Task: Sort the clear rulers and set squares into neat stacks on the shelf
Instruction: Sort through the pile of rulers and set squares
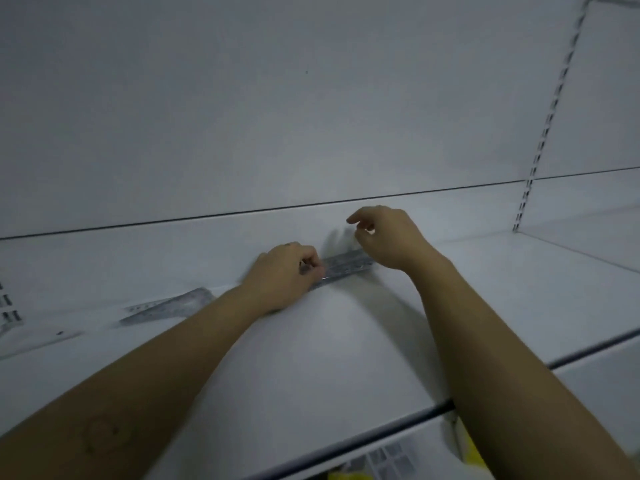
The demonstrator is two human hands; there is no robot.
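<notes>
Landmark: ruler stack [346, 266] lying flat toward the back of the white shelf [346, 341], reference for all places below.
Nearer than stack, to its left: loose clear pieces [166, 308], lying flat and askew, well apart from the stack; ruler or set square not distinguishable.
Left hand [282, 277]: resting on the stack's left end, fingers [311, 265] curled shut and pinching that end.
Right hand [389, 237]: at the stack's right end, raised just above it, fingers [360, 233] loosely spread, gripping nothing; contact with the stack not discernible.
Beyond stack: bare back panel [311, 116].
Step in hand: judged squaring up the stack's edges.
Next move: likely calls for tapping the right end flush, then fetching the loose pieces.
</notes>
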